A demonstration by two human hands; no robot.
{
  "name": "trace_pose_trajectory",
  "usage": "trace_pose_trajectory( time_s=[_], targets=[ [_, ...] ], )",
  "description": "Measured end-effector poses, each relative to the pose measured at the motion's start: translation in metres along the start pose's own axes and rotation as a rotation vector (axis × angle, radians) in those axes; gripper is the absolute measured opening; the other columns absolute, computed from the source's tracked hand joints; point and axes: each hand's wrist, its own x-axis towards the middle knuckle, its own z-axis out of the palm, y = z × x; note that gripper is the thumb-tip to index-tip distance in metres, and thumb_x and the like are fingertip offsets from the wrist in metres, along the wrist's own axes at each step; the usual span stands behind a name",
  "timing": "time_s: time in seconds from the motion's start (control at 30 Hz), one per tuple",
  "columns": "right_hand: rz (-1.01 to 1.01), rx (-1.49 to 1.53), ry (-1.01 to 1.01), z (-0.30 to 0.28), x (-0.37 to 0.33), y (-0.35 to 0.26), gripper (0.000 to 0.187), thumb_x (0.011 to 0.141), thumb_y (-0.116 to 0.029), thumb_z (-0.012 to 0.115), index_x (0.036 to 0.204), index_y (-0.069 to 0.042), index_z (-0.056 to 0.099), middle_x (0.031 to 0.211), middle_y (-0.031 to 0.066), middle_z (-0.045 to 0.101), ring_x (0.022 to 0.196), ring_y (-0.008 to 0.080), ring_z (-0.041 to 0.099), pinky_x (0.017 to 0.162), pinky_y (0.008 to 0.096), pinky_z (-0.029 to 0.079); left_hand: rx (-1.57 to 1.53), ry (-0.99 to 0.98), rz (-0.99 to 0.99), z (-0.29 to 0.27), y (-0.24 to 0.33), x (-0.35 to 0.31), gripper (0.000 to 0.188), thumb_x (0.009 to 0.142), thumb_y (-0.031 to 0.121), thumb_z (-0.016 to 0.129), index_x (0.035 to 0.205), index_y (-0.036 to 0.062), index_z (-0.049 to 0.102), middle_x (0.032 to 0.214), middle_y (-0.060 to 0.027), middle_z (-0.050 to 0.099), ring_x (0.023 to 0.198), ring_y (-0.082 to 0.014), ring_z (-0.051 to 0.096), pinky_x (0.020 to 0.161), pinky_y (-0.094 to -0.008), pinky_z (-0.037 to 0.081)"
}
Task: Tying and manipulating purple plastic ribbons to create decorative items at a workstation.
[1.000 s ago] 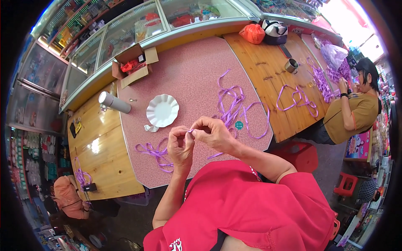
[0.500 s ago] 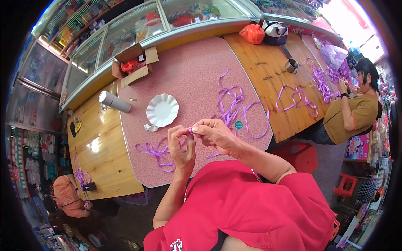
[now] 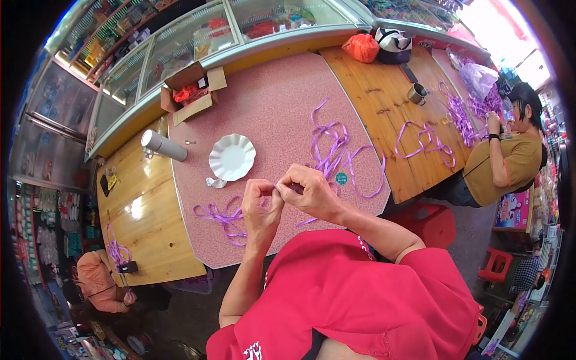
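Note:
My left hand (image 3: 261,207) and my right hand (image 3: 312,192) meet fingertip to fingertip above the pink table, just in front of my chest. Both are closed in a pinch around a bit of purple ribbon, which the fingers now mostly cover. To the left of my hands lies a loose tangle of purple ribbon (image 3: 225,221). A larger purple ribbon pile (image 3: 330,163) spreads out beyond and right of my right hand. Past my left hand stands a white scalloped plate (image 3: 232,157), with crumpled foil (image 3: 216,183) at its near edge.
A grey thermos (image 3: 165,146) lies left of the plate in view. An open cardboard box (image 3: 195,93) sits at the pink table's far left. On the right wooden table are a metal mug (image 3: 417,93) and more ribbon. A co-worker (image 3: 507,156) sits there; another (image 3: 99,282) sits lower left.
My right hand has curled and turned inward, its fingertips now against the left ones. The purple bit that showed between my fingers is mostly covered.

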Motion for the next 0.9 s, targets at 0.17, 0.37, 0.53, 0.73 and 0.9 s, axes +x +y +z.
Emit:
trace_pose_trajectory(
  time_s=[0.17,0.37,0.53,0.73,0.9],
  targets=[
    [0.473,0.439,0.026,0.010,-0.005,0.005,0.018,0.091,-0.015,0.065,0.092,0.004,0.065,0.081,0.0038,0.064,0.070,0.0076,0.057,0.061,0.0256,0.047,-0.818,0.129,-0.471,0.012,-0.005,-0.010,0.006,0.091,0.000,0.058,0.096,0.0020,0.055,0.090,-0.0034,0.059,0.082,-0.0106,0.057,0.078,-0.0274,0.049],
    [0.475,0.476,-0.115,0.003,-0.005,0.011,0.017,0.089,-0.012,0.065,0.096,0.004,0.065,0.083,0.0043,0.064,0.077,0.0092,0.060,0.064,0.0256,0.049,-0.975,0.087,-0.542,0.006,-0.011,-0.008,0.005,0.093,0.003,0.055,0.098,0.0011,0.055,0.092,-0.0057,0.060,0.086,-0.0125,0.059,0.082,-0.0269,0.049],
    [0.142,0.078,-0.110,-0.009,0.002,-0.008,0.016,0.084,-0.007,0.070,0.098,-0.001,0.067,0.083,0.0064,0.063,0.076,0.0124,0.061,0.064,0.0255,0.048,-0.996,0.061,-0.515,0.004,-0.022,-0.012,0.008,0.094,0.006,0.055,0.101,0.0028,0.053,0.101,-0.0076,0.060,0.090,-0.0137,0.059,0.084,-0.0287,0.050],
    [0.108,-0.052,-0.089,-0.016,0.005,-0.015,0.011,0.083,-0.008,0.072,0.092,-0.002,0.070,0.080,0.0079,0.063,0.071,0.0169,0.060,0.061,0.0302,0.046,-0.977,-0.006,-0.473,0.006,-0.025,-0.013,0.010,0.093,0.007,0.057,0.101,0.0030,0.054,0.101,-0.0072,0.060,0.091,-0.0141,0.059,0.088,-0.0304,0.048],
    [0.103,-0.032,-0.094,-0.021,0.006,-0.008,0.011,0.083,-0.008,0.072,0.093,-0.002,0.070,0.080,0.0082,0.063,0.071,0.0177,0.060,0.061,0.0311,0.046,-0.863,-0.076,-0.515,0.004,-0.018,-0.011,0.010,0.093,0.009,0.059,0.099,0.0026,0.056,0.099,-0.0063,0.060,0.092,-0.0140,0.059,0.089,-0.0309,0.048]
  ],
)
